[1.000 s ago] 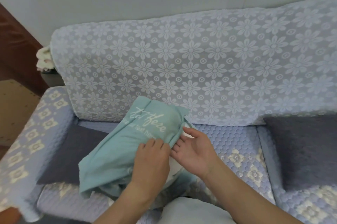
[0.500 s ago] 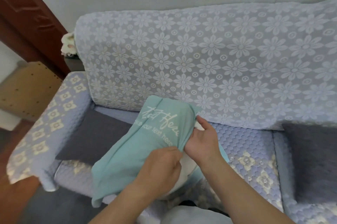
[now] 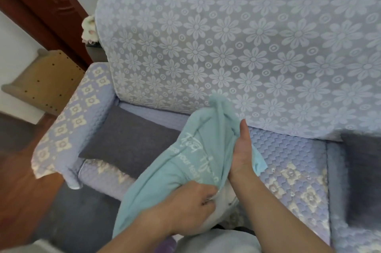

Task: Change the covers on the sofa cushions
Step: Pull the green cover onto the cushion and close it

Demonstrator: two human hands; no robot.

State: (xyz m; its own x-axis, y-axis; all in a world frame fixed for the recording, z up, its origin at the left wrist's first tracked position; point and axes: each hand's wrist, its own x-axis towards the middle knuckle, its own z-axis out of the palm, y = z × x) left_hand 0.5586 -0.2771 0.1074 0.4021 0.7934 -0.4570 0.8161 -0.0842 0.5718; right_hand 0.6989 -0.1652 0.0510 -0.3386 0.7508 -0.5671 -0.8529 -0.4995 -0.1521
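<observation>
**Both hands on the teal cover at the sofa's front edge**

Head view: A teal cushion cover with white lettering lies across the front edge of the sofa seat, its upper corner bunched and reaching up toward the sofa's backrest, its lower end hanging past the front edge. The left hand sits at the lower part of the cover, fingers curled into the fabric where it meets the white cushion insert, which shows just beside the knuckles. The right hand is at the cover's right side, thumb pointing up and fingers wrapped behind a gathered fold of the teal cloth, so it grips that fold.

A white floral lace throw drapes over the backrest. A dark grey cushion lies on the seat against the left armrest, just left of the teal cover. Another dark grey cushion sits at the right edge of the seat, well apart from the hands. Beyond the armrest stand a brown wooden door and a tan perforated board.
</observation>
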